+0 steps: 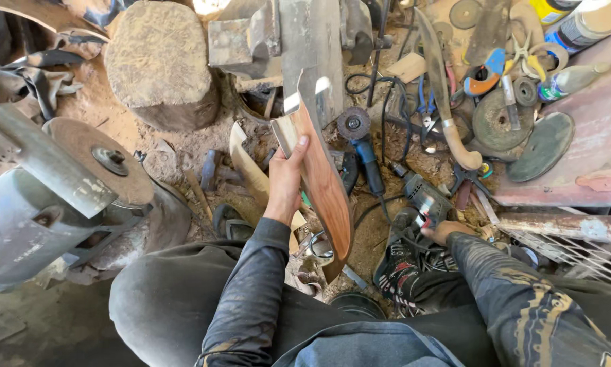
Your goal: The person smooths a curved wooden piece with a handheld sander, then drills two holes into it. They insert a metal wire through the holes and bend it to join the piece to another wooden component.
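My left hand [286,178] grips a long curved knife with a reddish-brown wooden handle [326,183] and holds it upright in front of me; the steel blade end [304,95] points away. My right hand [443,231] rests low on the ground at the right, touching a small grey power tool [422,199] with a black cable. A blue-bodied angle grinder [360,139] lies just beyond the knife. A pale unfinished wooden handle blank [248,166] lies left of my left hand.
A bench grinder with a rusty disc [98,160] stands at the left. A stone block [159,61] and an anvil [271,34] sit ahead. Another curved knife [445,95], grinding discs [499,119], pliers and spray cans [584,24] crowd the right, beside a rusty metal sheet [591,156].
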`<state>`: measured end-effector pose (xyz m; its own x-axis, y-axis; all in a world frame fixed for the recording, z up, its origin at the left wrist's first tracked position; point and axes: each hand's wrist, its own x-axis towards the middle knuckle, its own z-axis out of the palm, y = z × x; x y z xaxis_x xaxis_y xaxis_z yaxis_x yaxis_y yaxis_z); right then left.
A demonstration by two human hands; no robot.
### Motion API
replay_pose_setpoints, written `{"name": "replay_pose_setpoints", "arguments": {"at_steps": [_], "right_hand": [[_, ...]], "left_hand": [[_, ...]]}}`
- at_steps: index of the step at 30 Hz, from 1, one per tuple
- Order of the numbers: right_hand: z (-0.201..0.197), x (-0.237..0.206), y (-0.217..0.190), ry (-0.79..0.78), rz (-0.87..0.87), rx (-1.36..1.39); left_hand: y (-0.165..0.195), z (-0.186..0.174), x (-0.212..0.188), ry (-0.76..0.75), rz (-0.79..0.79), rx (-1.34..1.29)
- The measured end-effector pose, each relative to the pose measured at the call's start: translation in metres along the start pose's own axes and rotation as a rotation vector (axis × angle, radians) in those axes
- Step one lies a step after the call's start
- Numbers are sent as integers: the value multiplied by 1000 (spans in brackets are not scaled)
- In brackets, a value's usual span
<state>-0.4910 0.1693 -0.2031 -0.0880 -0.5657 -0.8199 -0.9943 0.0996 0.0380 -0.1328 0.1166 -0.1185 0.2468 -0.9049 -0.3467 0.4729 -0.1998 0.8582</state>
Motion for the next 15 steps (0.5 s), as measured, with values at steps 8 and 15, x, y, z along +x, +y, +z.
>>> {"name": "replay_pose_setpoints", "arguments": {"at_steps": [8, 15], "right_hand": [[7, 12, -15, 457, 162, 632], [-5, 10, -15, -85, 330, 1248]], "left_hand": [[8, -6, -5, -95, -19, -236], [1, -12, 3, 16, -15, -111]]}}
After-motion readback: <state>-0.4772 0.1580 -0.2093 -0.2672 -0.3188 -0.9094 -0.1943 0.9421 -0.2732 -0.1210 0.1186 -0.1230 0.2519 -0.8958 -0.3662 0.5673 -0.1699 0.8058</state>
